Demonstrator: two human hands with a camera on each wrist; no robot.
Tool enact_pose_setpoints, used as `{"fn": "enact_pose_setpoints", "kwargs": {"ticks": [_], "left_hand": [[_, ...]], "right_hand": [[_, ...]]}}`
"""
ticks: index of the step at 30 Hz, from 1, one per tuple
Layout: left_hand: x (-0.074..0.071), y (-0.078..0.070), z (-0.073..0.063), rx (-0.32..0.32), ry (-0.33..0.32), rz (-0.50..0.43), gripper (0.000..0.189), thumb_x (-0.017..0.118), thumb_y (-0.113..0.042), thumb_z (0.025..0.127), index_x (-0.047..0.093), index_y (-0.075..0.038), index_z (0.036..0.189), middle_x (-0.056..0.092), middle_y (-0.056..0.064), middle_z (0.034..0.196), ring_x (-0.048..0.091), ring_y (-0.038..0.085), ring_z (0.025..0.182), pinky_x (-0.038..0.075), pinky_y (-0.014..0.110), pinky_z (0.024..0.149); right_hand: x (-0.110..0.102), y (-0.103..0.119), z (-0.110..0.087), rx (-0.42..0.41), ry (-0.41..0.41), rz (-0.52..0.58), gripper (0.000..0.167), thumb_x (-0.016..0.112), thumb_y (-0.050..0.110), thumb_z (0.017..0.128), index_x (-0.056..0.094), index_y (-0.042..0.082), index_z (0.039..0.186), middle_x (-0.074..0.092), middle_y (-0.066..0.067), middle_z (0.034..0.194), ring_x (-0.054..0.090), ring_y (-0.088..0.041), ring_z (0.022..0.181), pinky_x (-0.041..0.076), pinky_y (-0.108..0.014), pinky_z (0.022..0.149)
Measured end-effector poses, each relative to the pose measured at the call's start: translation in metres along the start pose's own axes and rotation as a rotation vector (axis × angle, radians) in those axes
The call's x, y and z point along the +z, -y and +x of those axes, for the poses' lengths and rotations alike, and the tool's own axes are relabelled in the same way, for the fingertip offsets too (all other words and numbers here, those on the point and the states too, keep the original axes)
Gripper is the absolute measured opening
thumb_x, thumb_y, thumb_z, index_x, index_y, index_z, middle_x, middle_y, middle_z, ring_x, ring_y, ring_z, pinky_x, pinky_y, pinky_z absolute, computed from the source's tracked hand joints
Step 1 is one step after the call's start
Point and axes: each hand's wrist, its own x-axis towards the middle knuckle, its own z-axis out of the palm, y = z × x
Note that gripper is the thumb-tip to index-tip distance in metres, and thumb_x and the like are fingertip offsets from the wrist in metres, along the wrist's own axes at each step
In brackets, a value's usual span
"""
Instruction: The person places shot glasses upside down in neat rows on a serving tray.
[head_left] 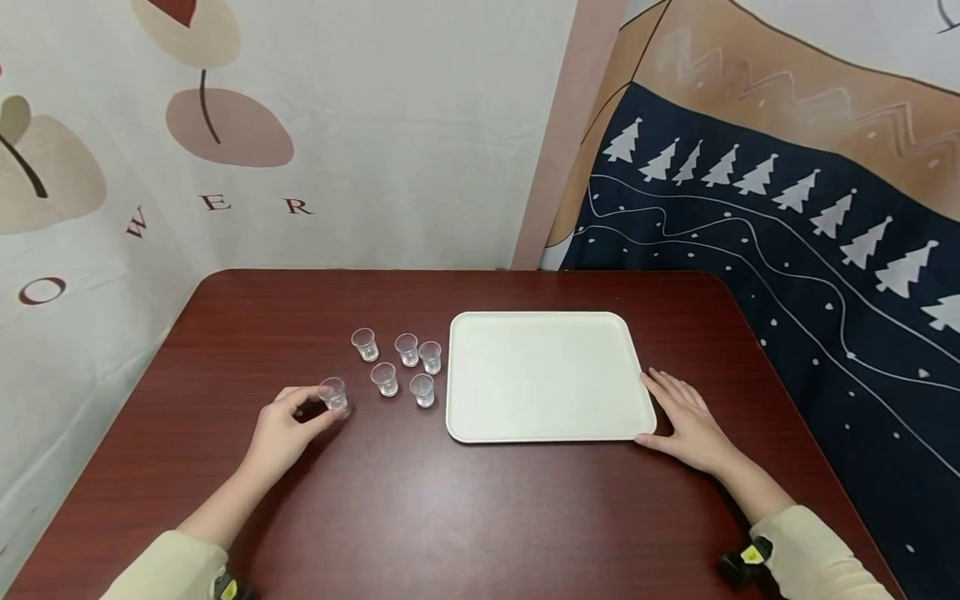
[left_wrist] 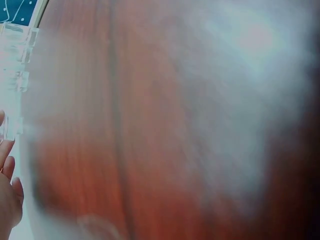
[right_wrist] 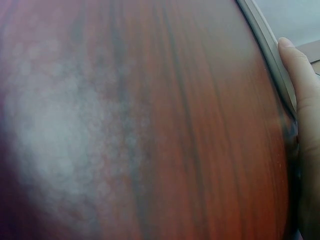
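Observation:
At the left of the table, my left hand (head_left: pixel 281 433) pinches a small clear shot glass (head_left: pixel 333 395) between thumb and fingers. In the left wrist view, only part of that hand (left_wrist: pixel 9 200) shows at the left edge. Several similar shot glasses (head_left: pixel 384 379) stand in a loose group to the right of it. Beyond them lies a white rectangular tray (head_left: pixel 551 375). With fingers extended, my right hand (head_left: pixel 693 425) rests against the tray's right edge, its thumb at the near corner. The right wrist view shows its thumb (right_wrist: pixel 300 70) beside the tray's rim (right_wrist: pixel 270 50).
The dark red-brown wooden table (head_left: pixel 480 517) has rounded far corners. Behind it hang a pale printed cloth (head_left: pixel 405 150) and a navy cloth with white trees (head_left: pixel 750 250). One of the glasses (head_left: pixel 431 357) stands close to the tray's left edge.

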Motion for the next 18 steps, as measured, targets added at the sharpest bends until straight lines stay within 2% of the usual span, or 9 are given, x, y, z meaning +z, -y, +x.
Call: {"fn": "enact_pose_setpoints", "kwargs": {"ticks": [5,9,12,15,18], "left_hand": [[-0.01,-0.012,-0.005,0.01,-0.019,-0.014,0.025,0.082,-0.011,0.075,0.072,-0.008,0.098,0.063,-0.001,0.096,0.053,0.001,0.086,0.04,0.012,0.07],[-0.014,-0.029,-0.006,0.036,-0.038,-0.067,0.026,0.082,-0.005,0.073,0.071,-0.007,0.097,0.062,-0.002,0.095,0.056,0.006,0.088,0.042,0.012,0.071],[-0.014,-0.042,-0.005,0.06,-0.046,-0.119,0.029,0.081,0.001,0.071,0.07,-0.005,0.097,0.062,-0.002,0.096,0.056,0.007,0.09,0.042,0.012,0.071],[-0.011,-0.057,-0.003,0.078,-0.043,-0.152,0.032,0.082,0.005,0.069,0.071,-0.006,0.097,0.063,-0.003,0.096,0.055,0.003,0.091,0.041,0.014,0.068],[-0.007,-0.077,0.0,0.109,-0.021,-0.198,0.032,0.08,0.008,0.07,0.071,-0.005,0.098,0.065,0.001,0.095,0.055,0.003,0.088,0.042,0.017,0.065]], "right_hand": [[0.0,0.0,-0.001,0.003,-0.002,0.004,0.099,0.075,0.05,0.077,0.024,0.012,0.152,0.025,-0.021,0.152,0.018,-0.039,0.139,0.009,-0.057,0.108],[0.001,0.0,-0.001,0.007,0.0,0.005,0.099,0.075,0.05,0.077,0.023,0.013,0.153,0.025,-0.021,0.152,0.018,-0.039,0.139,0.01,-0.058,0.107],[0.001,-0.001,-0.001,0.011,0.0,0.004,0.099,0.075,0.05,0.077,0.023,0.013,0.153,0.024,-0.021,0.152,0.018,-0.039,0.139,0.011,-0.058,0.106],[0.0,-0.001,-0.001,0.012,0.002,0.005,0.099,0.075,0.051,0.077,0.022,0.014,0.153,0.024,-0.021,0.152,0.017,-0.038,0.139,0.011,-0.058,0.106],[0.0,-0.001,0.0,0.011,0.003,0.009,0.099,0.075,0.05,0.077,0.022,0.014,0.153,0.024,-0.021,0.152,0.017,-0.038,0.139,0.011,-0.059,0.106]]}}
